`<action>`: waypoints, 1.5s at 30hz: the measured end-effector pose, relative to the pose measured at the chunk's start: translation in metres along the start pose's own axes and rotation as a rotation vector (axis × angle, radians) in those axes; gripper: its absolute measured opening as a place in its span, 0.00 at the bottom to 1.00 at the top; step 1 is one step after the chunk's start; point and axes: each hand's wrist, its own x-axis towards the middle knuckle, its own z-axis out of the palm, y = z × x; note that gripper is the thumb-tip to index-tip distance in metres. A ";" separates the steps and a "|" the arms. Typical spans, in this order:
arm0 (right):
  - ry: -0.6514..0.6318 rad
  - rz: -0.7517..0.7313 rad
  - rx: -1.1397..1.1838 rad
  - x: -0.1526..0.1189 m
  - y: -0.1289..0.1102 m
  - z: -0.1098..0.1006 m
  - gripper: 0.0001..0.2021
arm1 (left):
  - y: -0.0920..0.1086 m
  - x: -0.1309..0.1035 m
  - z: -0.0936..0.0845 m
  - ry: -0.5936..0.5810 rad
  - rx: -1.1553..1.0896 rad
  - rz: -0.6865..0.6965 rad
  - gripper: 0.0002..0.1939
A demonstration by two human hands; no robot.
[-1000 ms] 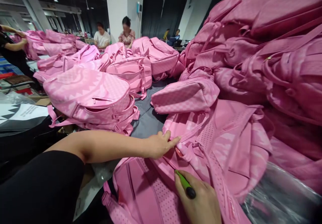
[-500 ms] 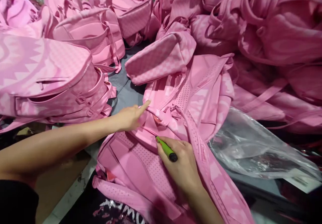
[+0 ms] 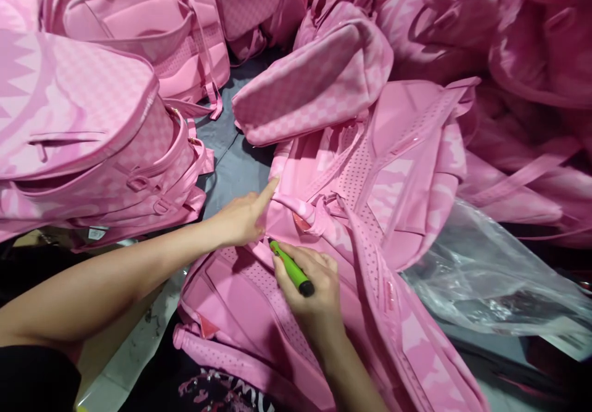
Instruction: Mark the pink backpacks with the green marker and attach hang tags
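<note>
A pink backpack (image 3: 259, 313) lies back-panel up in front of me, with dotted mesh padding and camo-patterned shoulder straps. My left hand (image 3: 247, 218) is at its top edge, index finger stretched out, the other fingers curled onto the fabric. In my right hand (image 3: 312, 276) is a slim green pen-shaped tool (image 3: 292, 268) with a black rear end. Its dark tip points at the seam close to my left fingers; whether it touches the fabric I cannot tell. A small red tag (image 3: 300, 222) shows beside the top loop.
Just beyond lies another pink backpack (image 3: 411, 159), below a checkered pink bag (image 3: 314, 79). To the left stands a shark-tooth patterned backpack (image 3: 92, 134). More pink bags are heaped behind. A clear plastic bag (image 3: 499, 276) lies at right on the grey table surface (image 3: 240, 171).
The green tool and my right hand have moved left along the seam, closer to my left hand. My left hand stays at the edge. The camera view has shifted slightly.
</note>
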 end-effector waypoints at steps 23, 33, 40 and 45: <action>0.012 0.052 -0.089 0.005 -0.017 0.005 0.08 | 0.003 0.002 -0.004 -0.047 -0.002 -0.021 0.45; -0.034 0.115 -0.030 0.006 -0.017 0.001 0.09 | 0.003 0.002 -0.005 -0.035 0.039 -0.032 0.45; -0.123 0.219 -0.084 0.013 -0.033 0.007 0.04 | -0.016 0.004 0.008 0.026 -0.021 0.025 0.44; -0.059 0.118 0.022 0.012 -0.028 -0.006 0.06 | -0.043 0.024 0.022 0.060 -0.015 0.108 0.43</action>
